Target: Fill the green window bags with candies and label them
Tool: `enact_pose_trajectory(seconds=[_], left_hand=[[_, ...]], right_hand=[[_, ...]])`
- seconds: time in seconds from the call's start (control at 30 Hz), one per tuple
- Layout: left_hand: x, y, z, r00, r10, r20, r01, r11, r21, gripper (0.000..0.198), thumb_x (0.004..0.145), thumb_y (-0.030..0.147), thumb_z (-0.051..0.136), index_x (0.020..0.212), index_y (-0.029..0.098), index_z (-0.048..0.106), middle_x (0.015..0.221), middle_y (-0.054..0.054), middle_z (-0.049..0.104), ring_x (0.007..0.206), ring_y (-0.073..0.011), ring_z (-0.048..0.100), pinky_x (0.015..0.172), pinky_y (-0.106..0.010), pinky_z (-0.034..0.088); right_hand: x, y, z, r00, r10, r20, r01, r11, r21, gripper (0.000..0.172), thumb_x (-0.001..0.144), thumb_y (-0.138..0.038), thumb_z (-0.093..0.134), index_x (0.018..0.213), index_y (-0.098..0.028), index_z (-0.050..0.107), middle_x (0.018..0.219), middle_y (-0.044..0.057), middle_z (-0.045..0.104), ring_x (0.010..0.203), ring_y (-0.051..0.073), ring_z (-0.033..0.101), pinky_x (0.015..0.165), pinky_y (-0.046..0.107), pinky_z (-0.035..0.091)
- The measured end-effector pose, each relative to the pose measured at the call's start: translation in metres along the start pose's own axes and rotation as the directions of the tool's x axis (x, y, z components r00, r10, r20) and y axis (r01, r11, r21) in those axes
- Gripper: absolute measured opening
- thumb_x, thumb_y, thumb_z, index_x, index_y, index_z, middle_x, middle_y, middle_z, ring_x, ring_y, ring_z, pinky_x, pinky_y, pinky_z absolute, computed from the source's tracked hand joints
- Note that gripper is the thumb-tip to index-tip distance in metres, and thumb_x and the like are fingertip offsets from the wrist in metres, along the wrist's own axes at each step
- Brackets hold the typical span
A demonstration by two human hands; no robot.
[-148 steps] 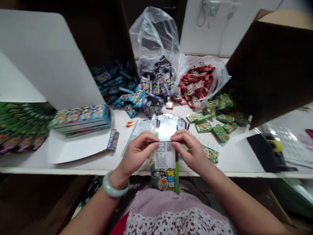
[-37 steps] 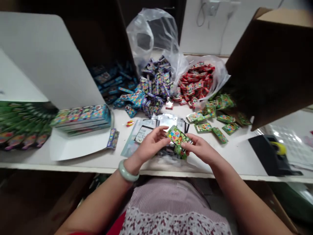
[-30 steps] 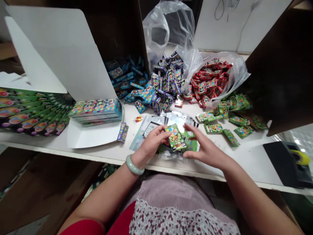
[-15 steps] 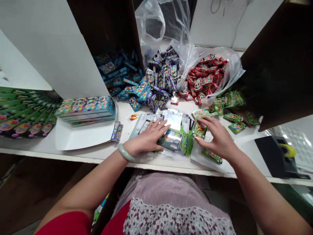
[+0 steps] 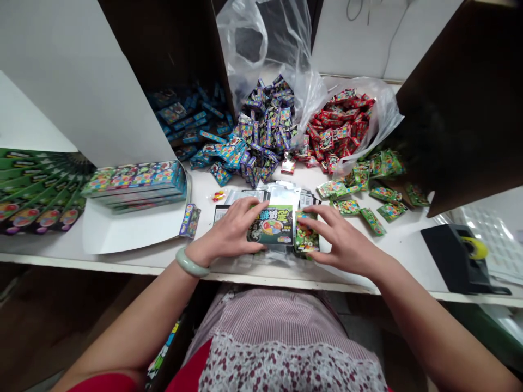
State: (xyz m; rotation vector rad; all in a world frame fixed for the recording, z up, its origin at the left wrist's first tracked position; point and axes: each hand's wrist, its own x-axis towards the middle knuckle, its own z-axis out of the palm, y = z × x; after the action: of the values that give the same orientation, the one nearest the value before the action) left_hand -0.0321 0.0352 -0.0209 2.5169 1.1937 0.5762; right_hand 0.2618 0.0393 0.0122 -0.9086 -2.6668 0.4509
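My left hand (image 5: 235,228), with a pale green bangle on its wrist, grips a dark printed card (image 5: 272,226) with coloured balls pictured on it, thumb at the lower edge and fingers at the upper edge. Between the thumb and fingers of my right hand (image 5: 337,237) is a small green packet (image 5: 306,231), right against the card's right side. Clear sleeves and flat cards (image 5: 284,191) lie beneath and behind both hands.
Behind are piles of blue (image 5: 232,152), purple (image 5: 269,120) and red packets (image 5: 343,128), with loose green ones (image 5: 384,193) to the right. A white open box (image 5: 134,226) holding stacked packs is at left, a tape dispenser (image 5: 457,261) at right.
The left hand, which lay flat on the sleeves, now holds the dark card upright in view. My right hand has moved left with a green packet to the card's side.
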Motion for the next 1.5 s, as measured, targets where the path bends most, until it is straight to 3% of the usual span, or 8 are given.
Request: enact_pose_trajectory(seconds=[0.17, 0.7, 0.83, 1.03, 1.17, 1.33, 1.4, 1.5], left_hand=[[-0.005, 0.002, 0.003, 0.998, 0.049, 0.033, -0.045, 0.994, -0.103, 0.089, 0.068, 0.037, 0.074, 0.145, 0.024, 0.032, 0.134, -0.015, 0.042, 0.123, -0.0365, 0.043, 0.103, -0.054, 0.039], [-0.003, 0.000, 0.001, 0.994, 0.032, 0.100, -0.011, 0.979, -0.202, 0.089, 0.072, 0.047, 0.075, 0.146, 0.027, 0.028, 0.132, -0.013, 0.039, 0.124, -0.0316, 0.043, 0.104, -0.051, 0.042], [-0.005, -0.003, 0.004, 0.997, 0.008, 0.071, 0.005, 0.982, -0.187, 0.092, 0.072, 0.049, 0.075, 0.147, 0.027, 0.026, 0.132, -0.013, 0.037, 0.124, -0.0312, 0.042, 0.105, -0.051, 0.041], [-0.008, -0.003, 0.007, 0.997, 0.016, 0.073, -0.007, 0.992, -0.124, 0.092, 0.071, 0.048, 0.076, 0.146, 0.025, 0.027, 0.131, -0.014, 0.039, 0.123, -0.0324, 0.043, 0.104, -0.052, 0.042], [-0.009, 0.003, 0.009, 0.998, 0.013, 0.059, -0.006, 0.994, -0.108, 0.093, 0.069, 0.046, 0.077, 0.146, 0.024, 0.029, 0.132, -0.015, 0.040, 0.122, -0.0330, 0.044, 0.102, -0.052, 0.043], [-0.009, 0.007, 0.015, 0.999, -0.025, 0.027, 0.028, 0.994, -0.109, 0.092, 0.070, 0.044, 0.076, 0.146, 0.024, 0.028, 0.132, -0.015, 0.041, 0.124, -0.0337, 0.043, 0.103, -0.052, 0.042], [-0.011, 0.006, 0.016, 0.996, -0.084, -0.022, 0.082, 0.993, -0.087, 0.094, 0.070, 0.043, 0.077, 0.147, 0.024, 0.027, 0.133, -0.015, 0.040, 0.124, -0.0340, 0.043, 0.103, -0.052, 0.042], [-0.013, 0.004, 0.015, 0.985, -0.139, -0.098, 0.133, 0.989, -0.064, 0.098, 0.068, 0.040, 0.079, 0.148, 0.024, 0.024, 0.134, -0.015, 0.039, 0.125, -0.0341, 0.042, 0.104, -0.052, 0.042]], right_hand=[[-0.001, 0.004, -0.009, 0.987, -0.098, 0.129, 0.084, 0.991, 0.106, 0.058, 0.082, -0.028, 0.066, 0.136, -0.025, 0.044, 0.141, 0.013, 0.044, 0.130, 0.028, 0.042, 0.105, 0.051, 0.040], [0.011, 0.009, -0.016, 0.995, -0.018, 0.096, 0.015, 0.999, 0.030, 0.054, 0.082, -0.029, 0.066, 0.133, -0.018, 0.050, 0.142, 0.017, 0.047, 0.131, 0.030, 0.043, 0.105, 0.051, 0.041], [0.011, 0.007, -0.011, 1.000, 0.010, 0.010, -0.010, 0.999, -0.036, 0.053, 0.082, -0.031, 0.067, 0.131, -0.019, 0.051, 0.140, 0.016, 0.048, 0.129, 0.032, 0.043, 0.105, 0.054, 0.040], [0.012, 0.000, 0.000, 0.999, -0.022, 0.049, 0.024, 0.999, -0.031, 0.055, 0.079, -0.031, 0.070, 0.130, -0.022, 0.050, 0.136, 0.015, 0.048, 0.125, 0.033, 0.045, 0.102, 0.052, 0.043], [0.009, -0.002, 0.006, 0.998, 0.014, 0.061, -0.020, 0.995, 0.099, 0.074, 0.077, -0.032, 0.073, 0.142, -0.025, 0.037, 0.139, 0.015, 0.043, 0.129, 0.033, 0.043, 0.105, 0.051, 0.042], [0.010, 0.003, 0.024, 0.993, 0.109, -0.035, -0.095, 0.957, 0.275, 0.098, 0.072, -0.035, 0.079, 0.149, -0.031, 0.017, 0.152, 0.014, 0.028, 0.139, 0.031, 0.033, 0.111, 0.050, 0.036], [0.012, 0.004, 0.031, 0.978, 0.171, -0.122, -0.125, 0.940, 0.318, 0.091, 0.072, -0.040, 0.078, 0.145, -0.029, 0.024, 0.149, 0.015, 0.032, 0.138, 0.032, 0.034, 0.111, 0.052, 0.035], [0.018, 0.000, 0.041, 0.943, 0.264, -0.204, -0.173, 0.911, 0.375, 0.059, 0.084, -0.040, 0.066, 0.135, -0.026, 0.039, 0.134, 0.014, 0.050, 0.129, 0.030, 0.046, 0.107, 0.053, 0.038]])
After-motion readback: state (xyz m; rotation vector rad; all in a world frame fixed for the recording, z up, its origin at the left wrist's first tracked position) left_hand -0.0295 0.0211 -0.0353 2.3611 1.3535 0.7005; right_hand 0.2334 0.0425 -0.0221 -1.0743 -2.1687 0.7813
